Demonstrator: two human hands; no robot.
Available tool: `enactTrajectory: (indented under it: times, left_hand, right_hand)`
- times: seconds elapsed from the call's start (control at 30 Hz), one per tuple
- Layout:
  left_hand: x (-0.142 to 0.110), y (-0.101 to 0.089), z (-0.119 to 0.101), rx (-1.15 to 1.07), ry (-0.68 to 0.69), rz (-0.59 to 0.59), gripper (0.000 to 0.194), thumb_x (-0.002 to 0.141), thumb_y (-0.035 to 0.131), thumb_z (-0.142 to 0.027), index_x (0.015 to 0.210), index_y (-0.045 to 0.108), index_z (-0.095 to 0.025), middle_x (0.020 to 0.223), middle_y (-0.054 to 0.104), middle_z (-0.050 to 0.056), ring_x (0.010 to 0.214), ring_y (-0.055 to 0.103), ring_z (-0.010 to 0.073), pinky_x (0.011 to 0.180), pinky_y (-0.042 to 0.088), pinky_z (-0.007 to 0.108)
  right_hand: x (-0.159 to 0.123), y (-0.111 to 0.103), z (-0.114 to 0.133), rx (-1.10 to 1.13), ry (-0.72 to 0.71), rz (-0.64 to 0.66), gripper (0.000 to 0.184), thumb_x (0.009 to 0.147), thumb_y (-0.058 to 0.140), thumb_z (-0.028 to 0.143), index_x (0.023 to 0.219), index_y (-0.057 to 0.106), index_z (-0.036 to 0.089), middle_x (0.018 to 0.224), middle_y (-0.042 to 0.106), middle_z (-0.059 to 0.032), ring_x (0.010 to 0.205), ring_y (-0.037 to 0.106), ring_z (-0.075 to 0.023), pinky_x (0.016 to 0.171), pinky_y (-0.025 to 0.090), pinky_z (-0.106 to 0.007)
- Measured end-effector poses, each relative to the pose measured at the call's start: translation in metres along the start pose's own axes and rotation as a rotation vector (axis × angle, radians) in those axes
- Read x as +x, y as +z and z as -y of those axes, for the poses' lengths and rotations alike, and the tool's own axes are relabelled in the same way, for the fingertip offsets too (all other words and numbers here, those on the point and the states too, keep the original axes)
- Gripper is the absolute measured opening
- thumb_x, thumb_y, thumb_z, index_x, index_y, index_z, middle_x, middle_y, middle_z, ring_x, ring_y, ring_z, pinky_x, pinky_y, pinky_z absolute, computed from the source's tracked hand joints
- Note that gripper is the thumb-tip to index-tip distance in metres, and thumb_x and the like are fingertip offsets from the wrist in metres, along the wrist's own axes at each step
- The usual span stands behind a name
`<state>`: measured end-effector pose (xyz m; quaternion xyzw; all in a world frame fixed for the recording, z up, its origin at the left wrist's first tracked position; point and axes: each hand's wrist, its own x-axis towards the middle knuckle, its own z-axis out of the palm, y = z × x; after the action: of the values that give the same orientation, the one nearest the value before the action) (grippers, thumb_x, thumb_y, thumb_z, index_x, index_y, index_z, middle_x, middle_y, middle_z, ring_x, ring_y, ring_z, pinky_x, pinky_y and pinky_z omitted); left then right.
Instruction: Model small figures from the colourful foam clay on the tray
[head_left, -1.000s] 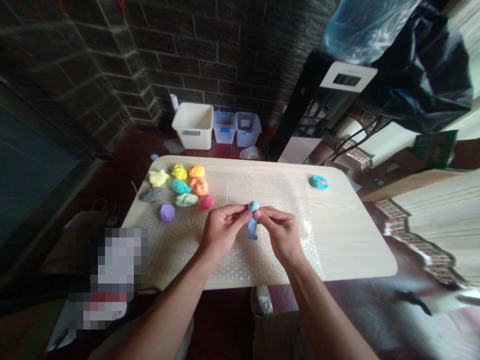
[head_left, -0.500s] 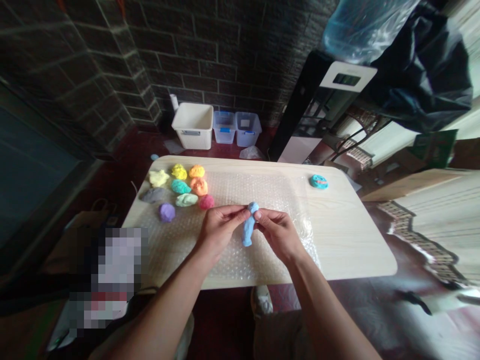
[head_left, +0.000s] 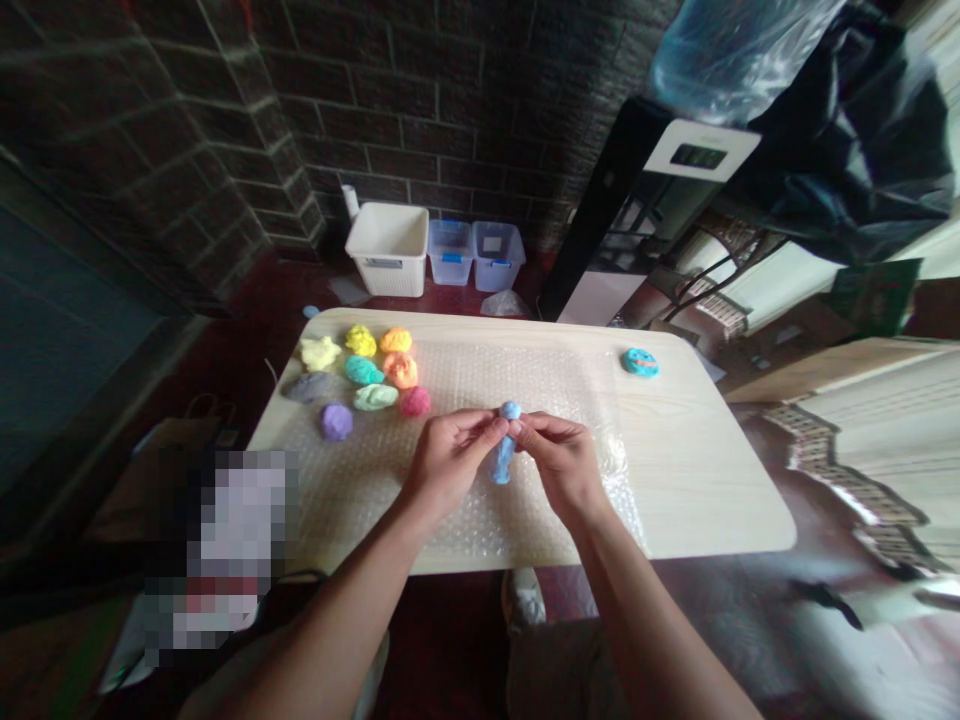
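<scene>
Both hands hold a light blue clay roll upright over a sheet of bubble wrap on a pale wooden table. My left hand pinches the roll near its top from the left. My right hand pinches it from the right at the same height. The roll's rounded top sticks up above the fingertips and its lower end hangs just above the wrap.
Several coloured clay lumps lie at the table's far left. A teal clay disc sits at the far right. Behind the table stand a white bin and two clear boxes against a dark brick wall. A black and white appliance rises at the right.
The blue roll tilted left half a second ago and now hangs nearly straight again. Both hands shifted only slightly and kept their pinch on it.
</scene>
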<state>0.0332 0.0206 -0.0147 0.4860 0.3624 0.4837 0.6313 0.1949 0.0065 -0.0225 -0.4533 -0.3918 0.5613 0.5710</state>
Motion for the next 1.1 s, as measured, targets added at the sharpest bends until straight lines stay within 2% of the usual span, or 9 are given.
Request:
enactTrajectory:
  times: [0.13,0.33,0.4,0.57,0.67,0.77,0.87,1.0,1.1]
  left_hand:
    - [0.0004,-0.0001,-0.0039,0.066,0.04,-0.028,0.031,0.092,0.08,-0.047,0.1,0.086,-0.018,0.097,0.084,0.009,0.082,0.077,0.0216,0.078,0.063,0.033]
    - [-0.0031,-0.0007,-0.0063,0.252,0.125,-0.061,0.029,0.099,0.071,-0.043,0.095,0.087,-0.019,0.092,0.083,0.01,0.079,0.076,0.0219,0.07,0.059,0.03]
    - [-0.0035,-0.0002,-0.0041,0.215,0.101,-0.07,0.027,0.099,0.072,-0.042,0.1,0.086,-0.019,0.094,0.084,0.01,0.082,0.078,0.0234,0.073,0.061,0.031]
    - [-0.0027,0.0027,0.0019,0.059,0.052,-0.183,0.025,0.09,0.083,-0.039,0.103,0.086,-0.018,0.094,0.085,0.009,0.082,0.079,0.0242,0.082,0.065,0.037]
    - [-0.0024,0.002,0.0024,0.067,0.05,-0.14,0.027,0.095,0.077,-0.041,0.107,0.086,-0.018,0.092,0.084,0.009,0.079,0.078,0.0232,0.076,0.064,0.035]
    - [-0.0022,-0.001,0.0005,0.122,0.083,-0.088,0.028,0.098,0.074,-0.042,0.109,0.086,-0.02,0.097,0.083,0.01,0.084,0.076,0.0224,0.076,0.061,0.033]
    - [-0.0021,-0.0038,-0.0028,0.16,0.103,-0.059,0.024,0.097,0.076,-0.039,0.106,0.087,-0.02,0.096,0.081,0.01,0.085,0.075,0.022,0.074,0.059,0.031]
    - [-0.0032,-0.0043,-0.0061,0.271,0.16,-0.071,0.023,0.099,0.073,-0.038,0.097,0.088,-0.021,0.086,0.079,0.008,0.078,0.073,0.0207,0.068,0.056,0.03]
    - [-0.0043,-0.0017,-0.0059,0.304,0.164,-0.097,0.024,0.099,0.072,-0.039,0.096,0.088,-0.021,0.088,0.08,0.008,0.08,0.073,0.0211,0.069,0.056,0.029]
  right_hand:
    - [-0.0013,-0.0005,-0.0006,-0.015,-0.021,0.082,0.015,0.086,0.089,0.037,0.08,0.087,0.023,0.08,0.074,-0.0027,0.078,0.064,-0.0176,0.076,0.05,-0.035]
    - [-0.0014,0.0025,0.0007,-0.001,-0.049,0.024,0.014,0.077,0.096,0.036,0.079,0.088,0.025,0.074,0.073,-0.0011,0.071,0.062,-0.0163,0.07,0.049,-0.034]
    - [-0.0013,0.0039,0.0013,0.002,-0.031,0.011,0.015,0.075,0.097,0.037,0.079,0.088,0.025,0.075,0.074,-0.0016,0.071,0.062,-0.0166,0.069,0.049,-0.034]
    - [-0.0008,0.0065,0.0006,0.052,0.004,-0.02,0.019,0.075,0.096,0.039,0.084,0.088,0.024,0.077,0.077,-0.0023,0.07,0.062,-0.0164,0.071,0.05,-0.034]
    - [-0.0007,0.0068,-0.0002,0.076,0.025,-0.012,0.023,0.075,0.096,0.042,0.088,0.089,0.025,0.072,0.074,-0.001,0.068,0.059,-0.0161,0.07,0.05,-0.034]
    - [-0.0014,0.0059,0.0002,0.037,0.029,0.037,0.021,0.08,0.093,0.041,0.092,0.089,0.024,0.073,0.073,-0.001,0.069,0.058,-0.0163,0.071,0.049,-0.034]
    - [-0.0031,0.0053,0.001,-0.019,-0.016,0.077,0.015,0.086,0.089,0.038,0.084,0.088,0.023,0.076,0.072,-0.0019,0.073,0.059,-0.0169,0.072,0.047,-0.034]
    - [-0.0052,0.0058,0.001,-0.083,-0.093,0.056,0.015,0.085,0.09,0.035,0.076,0.087,0.024,0.074,0.071,-0.002,0.073,0.059,-0.0174,0.071,0.046,-0.034]
    - [-0.0052,0.0069,0.0013,-0.111,-0.106,0.023,0.014,0.084,0.091,0.036,0.075,0.087,0.025,0.073,0.07,-0.002,0.071,0.059,-0.0176,0.069,0.046,-0.034]
